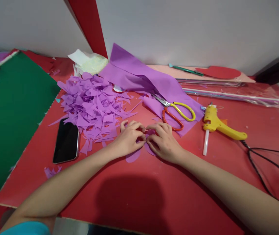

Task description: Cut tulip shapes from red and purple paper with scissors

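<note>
My left hand (129,139) and my right hand (166,143) meet over the middle of the red table, fingers curled and thumbs almost touching. Between them is a purple cutout (133,156) with rounded, petal-like lobes that show below the fingers. Both hands pinch it near its centre; my fingers cover most of it, so I cannot tell whether it is one piece or more. Just beyond my right hand lie scissors (166,103) with one yellow and one red handle, resting on a purple sheet (151,78). A heap of purple scraps (93,104) spreads beyond my left hand.
A black-screened phone (66,142) lies left, partly under scraps. At right is a yellow glue gun (212,119) with its cable (264,153). A green board (14,117) covers the left side. Behind are a green pen (187,70), a red cutout (219,71) and plastic-wrapped sticks (234,94).
</note>
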Available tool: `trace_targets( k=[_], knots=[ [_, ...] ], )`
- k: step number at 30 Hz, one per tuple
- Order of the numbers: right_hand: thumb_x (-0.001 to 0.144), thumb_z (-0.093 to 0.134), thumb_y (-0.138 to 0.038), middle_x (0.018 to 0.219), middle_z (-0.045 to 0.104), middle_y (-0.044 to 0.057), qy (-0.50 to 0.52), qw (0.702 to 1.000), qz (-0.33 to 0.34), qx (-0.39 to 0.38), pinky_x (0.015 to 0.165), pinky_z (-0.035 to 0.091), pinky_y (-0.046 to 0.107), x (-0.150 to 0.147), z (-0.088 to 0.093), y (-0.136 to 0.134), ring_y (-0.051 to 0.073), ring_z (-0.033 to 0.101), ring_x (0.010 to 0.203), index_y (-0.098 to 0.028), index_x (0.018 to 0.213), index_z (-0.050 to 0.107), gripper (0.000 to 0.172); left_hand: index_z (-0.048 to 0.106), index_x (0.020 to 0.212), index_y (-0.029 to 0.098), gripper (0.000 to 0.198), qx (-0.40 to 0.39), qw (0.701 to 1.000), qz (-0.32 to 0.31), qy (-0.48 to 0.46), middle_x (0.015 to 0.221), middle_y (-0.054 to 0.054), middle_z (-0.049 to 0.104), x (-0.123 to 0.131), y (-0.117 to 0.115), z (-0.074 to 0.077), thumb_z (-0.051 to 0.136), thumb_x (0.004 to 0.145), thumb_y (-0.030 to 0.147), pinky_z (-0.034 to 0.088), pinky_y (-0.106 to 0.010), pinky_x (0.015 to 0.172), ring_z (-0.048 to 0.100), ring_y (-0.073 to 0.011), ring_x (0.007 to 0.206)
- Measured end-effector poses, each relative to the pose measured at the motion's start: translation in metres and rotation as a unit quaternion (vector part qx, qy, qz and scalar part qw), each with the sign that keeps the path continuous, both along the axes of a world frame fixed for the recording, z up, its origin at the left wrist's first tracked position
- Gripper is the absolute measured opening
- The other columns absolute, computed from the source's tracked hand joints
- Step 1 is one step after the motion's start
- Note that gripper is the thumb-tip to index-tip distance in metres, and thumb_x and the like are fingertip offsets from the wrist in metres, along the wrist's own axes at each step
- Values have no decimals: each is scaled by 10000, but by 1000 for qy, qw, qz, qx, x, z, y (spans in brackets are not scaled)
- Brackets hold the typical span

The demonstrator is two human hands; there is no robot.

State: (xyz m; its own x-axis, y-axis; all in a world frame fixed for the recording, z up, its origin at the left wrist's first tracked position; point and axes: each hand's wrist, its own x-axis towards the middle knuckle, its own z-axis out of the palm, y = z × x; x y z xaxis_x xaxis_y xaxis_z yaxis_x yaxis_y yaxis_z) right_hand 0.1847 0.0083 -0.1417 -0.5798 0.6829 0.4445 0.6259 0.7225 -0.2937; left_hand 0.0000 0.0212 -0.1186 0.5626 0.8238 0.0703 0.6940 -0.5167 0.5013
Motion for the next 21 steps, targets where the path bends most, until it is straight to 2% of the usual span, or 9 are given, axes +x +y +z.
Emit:
trace_targets(
  k=[5,7,11,14,18,21],
  knots=[
    [810,554,-153,1111,525,136,60,998,-17,-16,826,391,441,5,1,0,285,470,1053,-162,808,603,49,656,686,197,93,3,1000,1,-17,936,-7,615,1,-1,-1,598,752,169,227,-467,927,522,-191,981],
    [789,547,-120,1112,517,131,86,996,-27,-28,835,401,454,7,1,1,295,475,1077,-172,802,596,73,649,676,196,101,16,1000,3,-22,936,-6,613,1,-1,-3,589,749,161,220,-473,935,522,-189,976],
    [786,494,-79,1031,544,106,152,984,-82,-53,831,438,444,10,2,5,257,534,991,-201,837,580,158,639,671,192,106,49,998,32,-34,943,-12,619,0,1,-4,579,754,164,212,-481,962,529,-198,998],
    [802,542,-172,965,594,97,176,971,-119,-109,816,461,442,10,3,6,248,581,914,-208,950,544,152,636,659,195,108,77,994,51,-56,944,-16,627,-2,3,-4,589,755,177,220,-481,979,537,-207,1006],
    [810,571,-228,835,652,60,170,968,-108,-152,819,456,456,9,4,6,241,614,841,-220,1015,519,211,641,653,199,112,109,989,49,-85,933,-24,631,-2,4,-3,599,754,178,240,-491,973,542,-214,993],
    [828,545,-212,824,656,50,203,953,-105,-197,810,464,434,10,2,5,231,623,857,-228,1026,519,201,644,649,193,114,110,988,51,-101,937,-37,625,-2,5,-2,604,752,169,271,-493,950,534,-226,1003]
  ],
)
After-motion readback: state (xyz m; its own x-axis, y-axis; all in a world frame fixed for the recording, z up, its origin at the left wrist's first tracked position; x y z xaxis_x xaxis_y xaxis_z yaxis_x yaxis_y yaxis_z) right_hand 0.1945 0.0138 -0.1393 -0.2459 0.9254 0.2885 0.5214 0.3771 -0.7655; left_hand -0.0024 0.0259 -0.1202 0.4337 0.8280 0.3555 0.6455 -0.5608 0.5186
